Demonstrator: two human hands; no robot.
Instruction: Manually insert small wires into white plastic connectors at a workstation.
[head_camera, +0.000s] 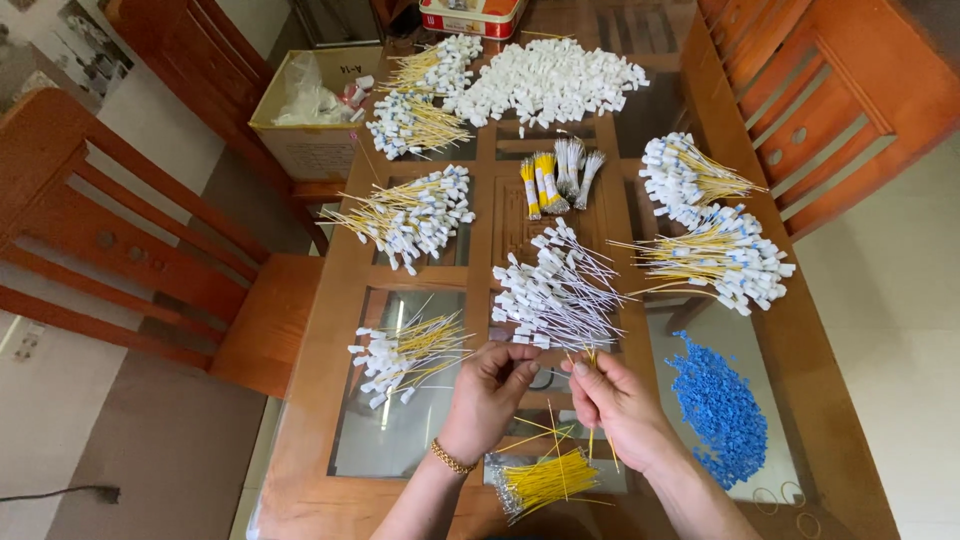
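A: Landmark is the pile of white tags with pale wires (556, 295) at mid-worktop. Start far left.

B: Left of it, off the worktop (320, 330), a wooden chair (150, 250) stands close along the edge; little room to move there. Up-left of the landmark a cardboard box (312, 110) sits on another seat, with a clear plastic bag inside.

A: On the glass itself?

B: Left of the landmark, two bundles of yellow wires with white tags: one upper-left (410, 215), one lower-left (405, 355). Two more far above-left (420, 95). Bare glass lies between them, narrow strips only.

A: The hands?

B: Just below the landmark. Left hand (490, 395), gold bracelet at the wrist, grip pressed together on something small; I cannot tell what. Right hand (615, 400) beside it, grip pinching a few thin yellow wires (590, 358) that stick up toward the landmark. Below the hands, at the near edge, a bunch of loose yellow wires (545, 480) in a clear wrapper.

A: Above the landmark?

B: Small banded bundles, yellow and white (555, 180); beyond them a broad heap of loose white tags (545, 85); at the far edge a red-and-white tin (472, 17).

A: Right side?

B: Two more tagged yellow bundles right of the landmark (715, 255), upper one (685, 175). Lower-right, a heap of blue plastic bits (720, 405), near the right edge. A second wooden chair (830, 100) crowds that side.
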